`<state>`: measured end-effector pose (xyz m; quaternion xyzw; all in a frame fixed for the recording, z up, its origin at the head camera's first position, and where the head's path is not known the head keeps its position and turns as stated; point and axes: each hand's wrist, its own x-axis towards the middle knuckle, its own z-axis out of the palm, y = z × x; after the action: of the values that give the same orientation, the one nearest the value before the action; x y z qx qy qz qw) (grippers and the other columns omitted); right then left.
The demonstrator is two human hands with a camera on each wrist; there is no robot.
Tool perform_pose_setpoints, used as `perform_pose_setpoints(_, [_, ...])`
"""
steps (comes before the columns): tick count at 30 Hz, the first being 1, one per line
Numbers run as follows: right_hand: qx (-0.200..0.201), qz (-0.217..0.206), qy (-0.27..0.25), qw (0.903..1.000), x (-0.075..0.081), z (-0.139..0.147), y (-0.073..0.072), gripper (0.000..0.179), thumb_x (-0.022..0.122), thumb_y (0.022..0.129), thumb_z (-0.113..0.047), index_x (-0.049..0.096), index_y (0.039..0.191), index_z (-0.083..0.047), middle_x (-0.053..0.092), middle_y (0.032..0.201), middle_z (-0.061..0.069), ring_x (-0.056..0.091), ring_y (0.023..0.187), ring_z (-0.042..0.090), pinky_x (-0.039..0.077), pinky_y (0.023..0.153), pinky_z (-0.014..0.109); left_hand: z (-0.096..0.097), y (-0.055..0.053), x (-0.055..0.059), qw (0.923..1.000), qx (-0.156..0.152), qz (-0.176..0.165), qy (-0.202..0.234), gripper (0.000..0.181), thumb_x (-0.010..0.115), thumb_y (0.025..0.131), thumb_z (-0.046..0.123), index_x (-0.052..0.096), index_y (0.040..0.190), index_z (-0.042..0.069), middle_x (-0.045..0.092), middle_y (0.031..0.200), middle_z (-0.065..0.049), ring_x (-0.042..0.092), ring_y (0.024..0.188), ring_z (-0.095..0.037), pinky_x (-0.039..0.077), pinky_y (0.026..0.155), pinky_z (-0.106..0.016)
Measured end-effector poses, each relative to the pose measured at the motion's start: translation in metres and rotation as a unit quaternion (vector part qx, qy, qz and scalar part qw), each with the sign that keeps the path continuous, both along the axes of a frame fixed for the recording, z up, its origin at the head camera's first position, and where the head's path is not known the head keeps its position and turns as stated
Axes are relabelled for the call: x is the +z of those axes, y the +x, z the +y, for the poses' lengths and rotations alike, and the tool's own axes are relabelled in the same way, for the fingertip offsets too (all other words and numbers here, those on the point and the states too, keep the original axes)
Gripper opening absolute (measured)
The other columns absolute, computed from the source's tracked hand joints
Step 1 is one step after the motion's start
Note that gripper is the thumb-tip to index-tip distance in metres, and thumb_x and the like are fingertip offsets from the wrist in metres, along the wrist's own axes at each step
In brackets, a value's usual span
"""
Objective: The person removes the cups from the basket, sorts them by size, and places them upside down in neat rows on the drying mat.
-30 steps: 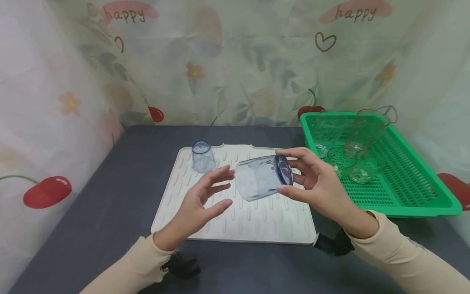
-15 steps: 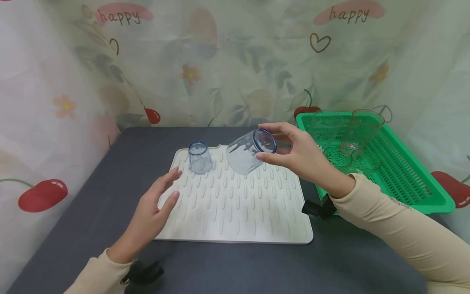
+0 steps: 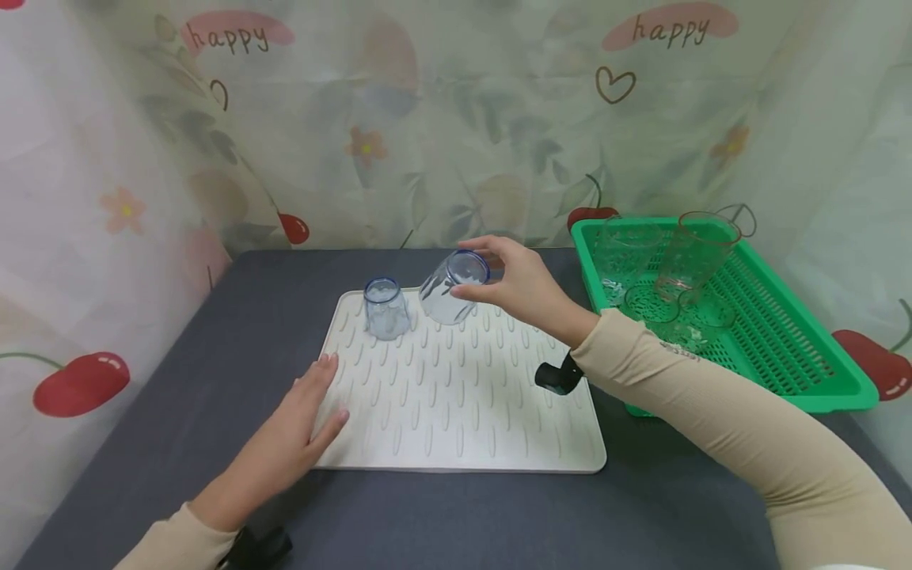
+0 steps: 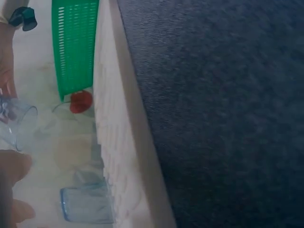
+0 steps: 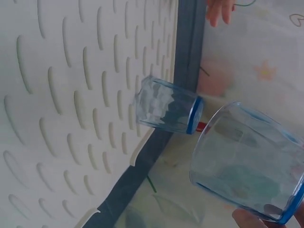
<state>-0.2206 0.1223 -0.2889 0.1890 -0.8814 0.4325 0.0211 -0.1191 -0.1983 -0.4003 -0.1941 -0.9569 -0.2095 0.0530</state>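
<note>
From my distant seat, the main risk I judge is a slip: the right hand (image 3: 523, 293) has the held glass (image 3: 437, 299) only by its blue-edged end, so smooth sides or any moisture could let the far end swing down. The glass hangs tilted above the 12 o'clock edge of the white mat (image 3: 456, 412), and the left wrist view shows it apart from the surface. Lowered at that slant, it could meet the raised ridges on one edge and tip. The standing glass (image 3: 387, 315), upright at 11 o'clock on the mat, is near enough that a drift leftward could knock the two together. The green basket (image 3: 851, 396), at 2 o'clock, looks well apart from them.

As for the grip, I see the right thumb and fingers spread just as wide as the glass, pinching it from both sides. The left hand (image 3: 288, 435), near the mat's 8 o'clock edge, holds nothing, fingers extended and thumb apart; I cannot tell whether it touches the mat.
</note>
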Motion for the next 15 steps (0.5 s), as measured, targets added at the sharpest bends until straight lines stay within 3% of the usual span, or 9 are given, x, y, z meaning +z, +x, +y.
perform_pose_setpoints(7, [-0.016, -0.006, 0.002, 0.9998, -0.007, -0.015, -0.023, 0.06, 0.081, 0.08, -0.031, 0.057, 0.134, -0.02, 0.052, 0.137, 0.003, 0.054, 0.122, 0.021, 0.049, 0.095, 0.038, 0.0, -0.001, -0.018, 0.9991, -0.009, -0.003, -0.042, 0.074, 0.068, 0.09, 0.026, 0.032, 0.148, -0.003, 0.031, 0.151, -0.03, 0.026, 0.14, -0.048, 0.025, 0.108, -0.066])
perform_pose_setpoints(15, [-0.03, -0.015, 0.013, 0.9993, -0.023, -0.028, -0.039, 0.059, 0.08, 0.08, -0.029, 0.057, 0.134, -0.018, 0.055, 0.133, 0.006, 0.055, 0.111, 0.022, 0.051, 0.087, 0.037, 0.003, 0.004, -0.025, 0.9951, -0.03, -0.035, -0.087, 0.076, 0.066, 0.09, 0.035, 0.034, 0.148, -0.002, 0.029, 0.153, -0.028, 0.024, 0.142, -0.046, 0.023, 0.107, -0.068])
